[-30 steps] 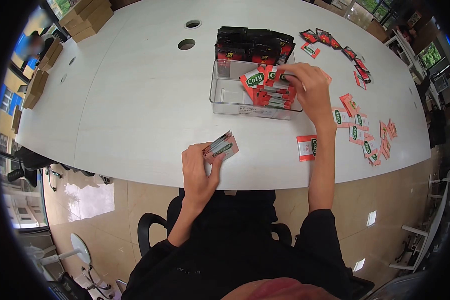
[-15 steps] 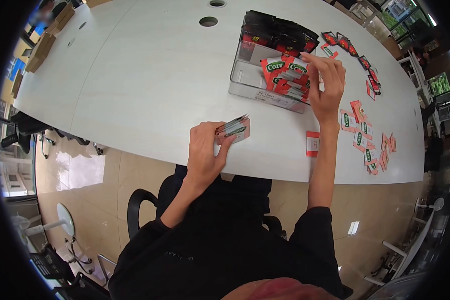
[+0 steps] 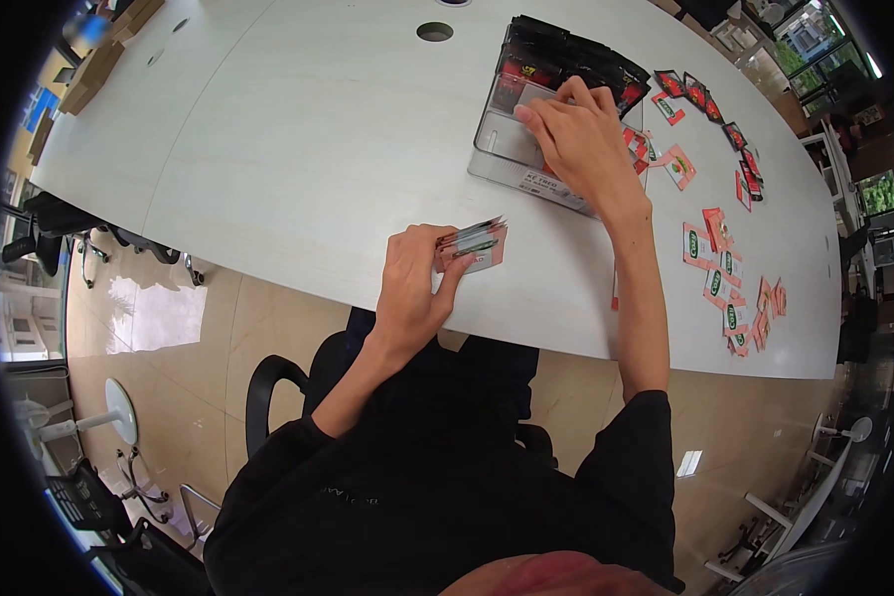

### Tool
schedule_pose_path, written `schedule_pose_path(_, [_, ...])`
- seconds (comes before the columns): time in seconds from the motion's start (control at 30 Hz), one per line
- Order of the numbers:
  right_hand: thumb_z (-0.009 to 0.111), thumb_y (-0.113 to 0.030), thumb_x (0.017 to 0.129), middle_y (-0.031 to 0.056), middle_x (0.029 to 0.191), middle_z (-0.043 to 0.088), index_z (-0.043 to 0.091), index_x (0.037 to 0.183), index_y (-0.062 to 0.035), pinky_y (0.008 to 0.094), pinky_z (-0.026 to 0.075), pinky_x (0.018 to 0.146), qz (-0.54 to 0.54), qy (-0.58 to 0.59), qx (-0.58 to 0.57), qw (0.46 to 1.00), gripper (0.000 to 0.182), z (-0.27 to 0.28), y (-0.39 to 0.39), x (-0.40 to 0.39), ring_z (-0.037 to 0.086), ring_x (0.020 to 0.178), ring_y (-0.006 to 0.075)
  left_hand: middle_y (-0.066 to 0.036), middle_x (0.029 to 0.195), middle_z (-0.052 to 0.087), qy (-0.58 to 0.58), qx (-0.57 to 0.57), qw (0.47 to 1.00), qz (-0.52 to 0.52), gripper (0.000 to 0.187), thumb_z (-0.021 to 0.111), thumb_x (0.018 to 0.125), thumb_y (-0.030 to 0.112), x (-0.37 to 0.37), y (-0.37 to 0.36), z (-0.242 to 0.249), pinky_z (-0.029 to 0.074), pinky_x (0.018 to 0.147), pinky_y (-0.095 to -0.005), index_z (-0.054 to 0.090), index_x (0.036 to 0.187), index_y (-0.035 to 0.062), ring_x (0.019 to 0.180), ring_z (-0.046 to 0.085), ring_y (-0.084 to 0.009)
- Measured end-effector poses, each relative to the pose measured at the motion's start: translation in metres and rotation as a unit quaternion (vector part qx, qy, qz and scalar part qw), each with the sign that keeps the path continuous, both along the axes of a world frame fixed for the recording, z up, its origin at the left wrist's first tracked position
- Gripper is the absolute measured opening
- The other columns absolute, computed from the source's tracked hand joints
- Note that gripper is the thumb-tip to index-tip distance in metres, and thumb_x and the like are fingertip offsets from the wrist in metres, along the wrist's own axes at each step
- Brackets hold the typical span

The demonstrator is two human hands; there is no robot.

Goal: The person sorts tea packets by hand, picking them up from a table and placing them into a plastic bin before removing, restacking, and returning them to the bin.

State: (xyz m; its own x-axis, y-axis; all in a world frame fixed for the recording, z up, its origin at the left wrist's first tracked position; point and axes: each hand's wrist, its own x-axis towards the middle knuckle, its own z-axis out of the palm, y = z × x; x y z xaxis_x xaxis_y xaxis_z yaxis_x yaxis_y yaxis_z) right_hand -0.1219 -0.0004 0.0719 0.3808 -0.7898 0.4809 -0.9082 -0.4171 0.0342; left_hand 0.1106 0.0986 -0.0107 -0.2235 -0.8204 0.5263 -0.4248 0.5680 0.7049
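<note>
My left hand (image 3: 410,283) is closed around a small stack of red-and-white Cozy sachets (image 3: 484,248), held upright just above the table near its front edge. My right hand (image 3: 588,149) is over the clear plastic box (image 3: 502,167), its thumb and fingers apart, with nothing visible in them. It covers much of the box's front compartment. Red sachets (image 3: 636,147) show to the right of the hand. Black packets (image 3: 566,50) fill the back of the box. A lone sachet (image 3: 678,167) lies right of the box. Behind my right forearm, another sachet (image 3: 615,288) is mostly hidden.
More Cozy sachets (image 3: 700,245) lie scattered on the right side of the white table (image 3: 298,149). Farther back are black-and-red packets (image 3: 733,136) in a loose row. A round cable hole (image 3: 435,32) is in the tabletop. A chair armrest (image 3: 261,397) stands at my left.
My right hand has moved left from the box's right end to over its front compartment. A sachet right of the box now shows. My left hand still holds its stack.
</note>
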Motion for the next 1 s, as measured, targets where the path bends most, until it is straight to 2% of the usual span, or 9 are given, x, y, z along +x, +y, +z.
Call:
schedule_pose_path(0.1, [0.052,-0.035,0.106,0.0026,0.077,0.069,0.071,0.086,-0.0064,0.0378,0.039,0.089,-0.046,0.07,0.007,0.996,0.04,0.005,0.003,-0.008,0.055,0.091,0.0214,-0.011,0.091,0.061,0.007,0.014,1.0,0.0,0.028,0.076,0.087,0.005,0.001,0.0,-0.001,0.043,0.081,-0.0389,0.061,0.11,-0.0002,0.084,0.054,-0.0283])
schedule_pose_path(0.2, [0.055,-0.034,0.105,0.0014,0.08,0.068,0.073,0.09,-0.0078,0.0377,0.038,0.09,-0.082,0.029,0.003,0.996,0.035,0.013,0.017,-0.013,0.054,0.09,0.0205,-0.012,0.091,0.061,0.006,0.024,1.0,-0.003,0.028,0.076,0.088,0.005,0.001,0.0,-0.001,0.043,0.081,-0.0386,0.061,0.11,-0.0004,0.084,0.054,-0.0282])
schedule_pose_path(0.3, [0.063,-0.029,0.1,0.0019,0.089,0.069,0.074,0.097,-0.0068,0.0376,0.04,0.086,-0.026,-0.021,-0.103,0.994,0.024,0.012,0.032,-0.013,0.054,0.087,0.0204,-0.012,0.094,0.061,-0.007,0.013,1.0,-0.001,0.029,0.077,0.087,0.007,0.002,-0.001,0.001,0.043,0.081,-0.0386,0.062,0.112,-0.0006,0.084,0.054,-0.028])
schedule_pose_path(0.37, [0.072,-0.021,0.094,0.004,0.097,0.069,0.072,0.104,-0.0048,0.0364,0.046,0.078,0.087,-0.243,0.101,0.961,0.019,0.013,0.052,-0.004,0.056,0.08,0.0209,-0.013,0.096,0.06,0.006,0.05,0.999,0.001,0.031,0.079,0.086,0.008,0.004,-0.002,-0.001,0.045,0.08,-0.0385,0.064,0.112,-0.0011,0.086,0.055,-0.0276])
schedule_pose_path(0.47, [0.077,-0.016,0.088,0.0077,0.096,0.067,0.071,0.106,-0.003,0.035,0.05,0.068,0.132,-0.311,0.24,0.91,0.023,0.016,0.079,0.018,0.059,0.072,0.0222,-0.013,0.097,0.059,0.073,0.098,0.993,0.003,0.032,0.08,0.085,0.008,0.007,-0.003,-0.005,0.047,0.079,-0.0384,0.066,0.113,0.0005,0.089,0.057,-0.027])
schedule_pose_path(0.57, [0.078,-0.013,0.086,0.0096,0.093,0.067,0.071,0.104,-0.0022,0.0338,0.052,0.064,0.17,-0.302,0.281,0.895,0.022,-0.008,0.081,0.025,0.063,0.069,0.0224,-0.012,0.097,0.059,0.084,0.1,0.991,-0.002,0.032,0.08,0.084,0.007,0.006,-0.003,0.007,0.049,0.079,-0.0384,0.067,0.113,0.0019,0.091,0.058,-0.0266])
schedule_pose_path(0.7, [0.076,-0.008,0.085,0.0113,0.088,0.068,0.07,0.1,0.0001,0.0341,0.052,0.064,0.183,-0.311,0.213,0.908,0.018,0.001,0.078,0.02,0.066,0.069,0.0227,-0.009,0.101,0.064,0.063,0.05,0.996,-0.031,0.032,0.08,0.082,0.003,0.006,-0.028,0.035,0.049,0.081,-0.0327,0.068,0.111,-0.0003,0.085,0.06,-0.0224])
schedule_pose_path(0.83, [0.074,0.004,0.084,0.0087,0.082,0.07,0.069,0.093,0.0035,0.0267,0.057,0.063,0.126,-0.311,0.072,0.939,0.01,0.034,0.051,0.003,0.074,0.068,0.016,-0.007,0.099,0.064,-0.018,-0.109,0.985,-0.136,0.031,0.08,0.085,0.014,-0.009,-0.096,0.081,0.046,0.078,-0.0331,0.069,0.111,0.001,0.09,0.056,-0.0205])
schedule_pose_path(1.0, [0.072,0.004,0.084,0.0094,0.081,0.069,0.068,0.092,0.0045,0.0278,0.057,0.059,0.051,-0.316,0.005,0.947,0.009,0.033,0.003,-0.022,0.074,0.065,0.0194,-0.003,0.085,0.067,-0.065,-0.095,0.968,-0.225,0.026,0.078,0.088,0.027,-0.039,-0.19,0.095,0.045,0.075,-0.0369,0.075,0.102,0.005,0.086,0.052,-0.0217])
